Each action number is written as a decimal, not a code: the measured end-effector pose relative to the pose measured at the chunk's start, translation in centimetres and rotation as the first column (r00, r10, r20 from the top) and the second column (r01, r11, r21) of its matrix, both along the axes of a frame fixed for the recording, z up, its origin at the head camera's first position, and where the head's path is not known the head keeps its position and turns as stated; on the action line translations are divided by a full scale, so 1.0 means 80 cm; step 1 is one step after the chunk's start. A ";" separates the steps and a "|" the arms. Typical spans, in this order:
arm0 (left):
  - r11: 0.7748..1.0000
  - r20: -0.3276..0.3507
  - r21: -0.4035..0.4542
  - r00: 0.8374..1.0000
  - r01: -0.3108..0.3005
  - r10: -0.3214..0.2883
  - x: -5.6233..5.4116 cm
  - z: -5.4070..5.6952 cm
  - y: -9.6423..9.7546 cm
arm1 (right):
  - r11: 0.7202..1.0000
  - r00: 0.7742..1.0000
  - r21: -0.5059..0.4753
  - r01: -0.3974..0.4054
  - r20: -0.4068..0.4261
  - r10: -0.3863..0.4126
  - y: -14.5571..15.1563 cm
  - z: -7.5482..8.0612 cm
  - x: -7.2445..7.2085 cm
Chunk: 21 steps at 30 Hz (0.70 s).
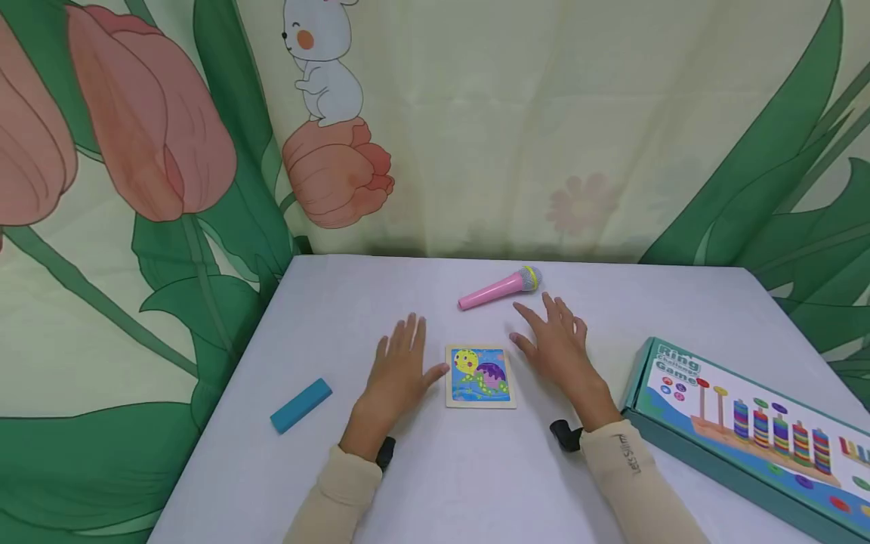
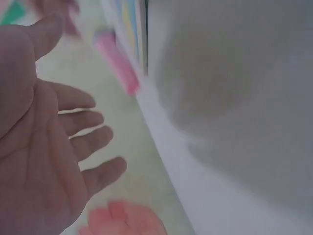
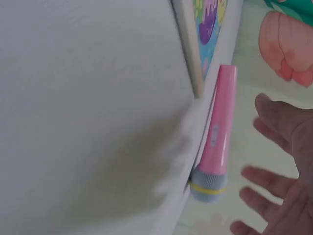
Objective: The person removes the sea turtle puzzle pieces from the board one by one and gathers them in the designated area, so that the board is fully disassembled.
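Between the two hands lies a small square picture puzzle point(image 1: 480, 377) with a yellow and purple turtle on blue, in a pale wooden frame. My left hand point(image 1: 399, 370), fingers straight, hovers by its left edge; the left wrist view shows the palm point(image 2: 39, 161) holding nothing. On the other side my right hand point(image 1: 557, 347) is spread with slightly bent fingers, above the table between the puzzle and a pink toy microphone point(image 1: 499, 289). That microphone, grey-headed with a yellow ring, lies behind the puzzle. The right wrist view also shows empty fingers point(image 3: 269, 181) near the microphone point(image 3: 220, 122).
A blue block point(image 1: 301, 406) lies to the left of my left hand. At the right, a large green ring game box point(image 1: 748, 438) lies flat, close to my right forearm. Behind the white table point(image 1: 381, 287) hangs a curtain point(image 1: 476, 136) printed with tulips and a rabbit.
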<state>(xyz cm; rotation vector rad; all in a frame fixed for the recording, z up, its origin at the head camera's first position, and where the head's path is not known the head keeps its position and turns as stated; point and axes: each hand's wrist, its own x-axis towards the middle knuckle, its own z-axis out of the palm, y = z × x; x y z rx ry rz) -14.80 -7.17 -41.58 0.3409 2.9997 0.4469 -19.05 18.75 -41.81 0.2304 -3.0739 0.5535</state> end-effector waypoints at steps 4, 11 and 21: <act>0.972 0.041 -0.109 0.978 0.209 -0.205 0.032 0.000 0.031 | 0.990 0.989 0.026 -0.139 -0.056 0.141 -0.012 0.008 -0.009; 0.896 0.026 -0.254 0.928 0.365 -0.371 0.066 -0.010 0.070 | 0.926 0.924 -0.046 -0.376 0.058 0.378 -0.044 0.006 -0.023; 0.863 -0.030 -0.355 0.919 0.358 -0.393 0.072 -0.021 0.080 | 0.860 0.846 -0.157 -0.485 0.164 0.507 -0.066 0.003 -0.033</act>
